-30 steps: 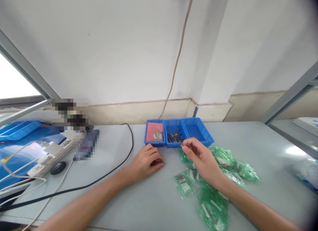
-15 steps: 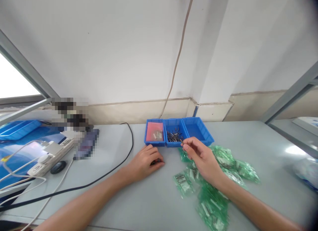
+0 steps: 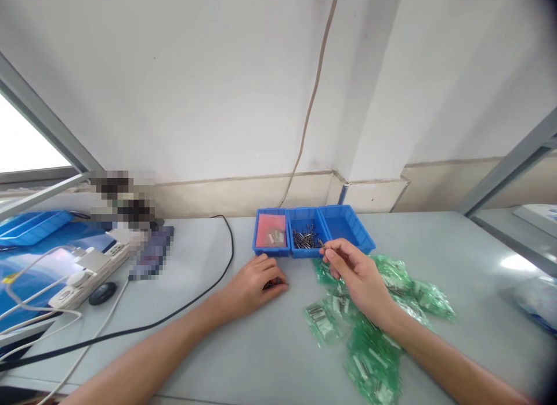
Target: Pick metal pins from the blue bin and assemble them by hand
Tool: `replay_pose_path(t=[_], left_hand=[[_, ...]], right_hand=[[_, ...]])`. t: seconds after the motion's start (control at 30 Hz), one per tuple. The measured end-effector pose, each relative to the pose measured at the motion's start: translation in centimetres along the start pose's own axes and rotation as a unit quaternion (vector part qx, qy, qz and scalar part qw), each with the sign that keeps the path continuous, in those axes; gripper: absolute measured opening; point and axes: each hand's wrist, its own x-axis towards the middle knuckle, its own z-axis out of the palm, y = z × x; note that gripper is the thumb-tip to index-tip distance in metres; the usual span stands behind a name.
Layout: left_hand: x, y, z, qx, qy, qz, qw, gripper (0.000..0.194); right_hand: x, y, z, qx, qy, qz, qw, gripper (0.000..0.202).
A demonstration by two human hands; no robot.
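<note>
My left hand rests on the table in front of the blue bins, its fingers curled over some small dark metal parts that are mostly covered. Thumb and fingertips of my right hand pinch a thin metal pin at the front right corner of the middle blue bin. Inside that bin lies a loose heap of slim metal pins. Under and around my right forearm are several green plastic bags with metal parts and white labels in them.
Beside the middle bin stand a left blue bin with a pink sheet and a clear bag, and a right blue bin. A black cable crosses the table at left, near a power strip and a computer mouse.
My right hand has shifted slightly to the right with the pin between its fingertips. My left hand stays where it was.
</note>
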Motion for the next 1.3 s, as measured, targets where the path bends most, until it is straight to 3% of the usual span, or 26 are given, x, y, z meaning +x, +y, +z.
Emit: replay_pose_path(t=[0.47, 0.7, 1.03, 1.3], left_hand=[[0.09, 0.26, -0.39, -0.015, 0.009, 0.003, 1.000, 0.010], [0.07, 0.15, -0.27, -0.019, 0.007, 0.000, 1.000, 0.012], [0.01, -0.02, -0.26, -0.032, 0.000, 0.000, 0.999, 0.015], [-0.03, 0.00, -0.24, -0.032, 0.001, 0.000, 0.999, 0.015]], right_hand=[[-0.09, 0.25, -0.06, -0.036, -0.005, -0.024, 0.999, 0.024], [-0.23, -0.06, -0.03, -0.053, -0.041, -0.025, 0.997, 0.021], [0.06, -0.21, -0.02, 0.041, -0.071, 0.054, 0.995, 0.039], [-0.05, -0.15, 0.33, 0.152, -0.101, 0.099, 0.978, 0.038]])
